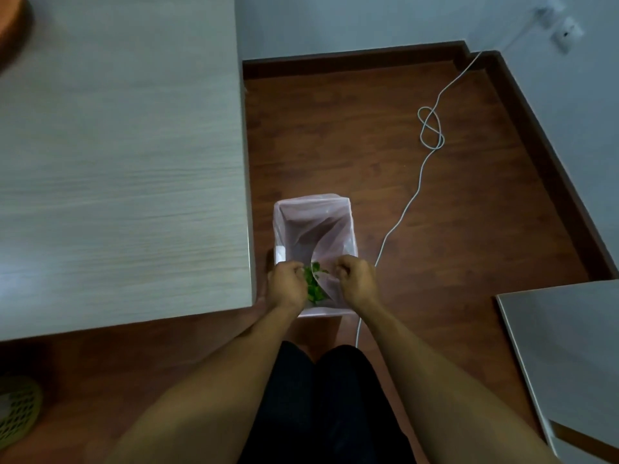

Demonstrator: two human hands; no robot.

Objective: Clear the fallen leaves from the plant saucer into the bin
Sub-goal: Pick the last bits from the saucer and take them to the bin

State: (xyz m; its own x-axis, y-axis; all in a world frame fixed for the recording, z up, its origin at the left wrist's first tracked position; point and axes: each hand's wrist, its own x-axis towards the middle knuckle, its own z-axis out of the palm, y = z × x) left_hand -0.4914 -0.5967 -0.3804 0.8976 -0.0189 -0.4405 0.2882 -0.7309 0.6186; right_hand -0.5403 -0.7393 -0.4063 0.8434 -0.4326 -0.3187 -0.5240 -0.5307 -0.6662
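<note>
A small clump of green leaves point(314, 285) sits at the near end of a rectangular bin point(348, 229) lined with a thin pink bag point(303, 226), seen from above. The left hand point(287, 283) is curled beside the leaves with its fingers bent inward and touching them; whether it grips them or is letting them fall is hard to tell in the dim, soft view. The right hand point(356, 279) is closed in a loose fist over the liner at the bin's near right edge, seemingly pinching the plastic. To finish well, the left fingers should spread fully while over the bag's mouth, so nothing lands on the floor point(335, 135). The plant saucer is not in view. A pale table point(117, 162) stands just left of the bin, crowding the left arm. A white cable point(413, 199) trails along the floor on the right, passing close by the bin, a likely snag.
</note>
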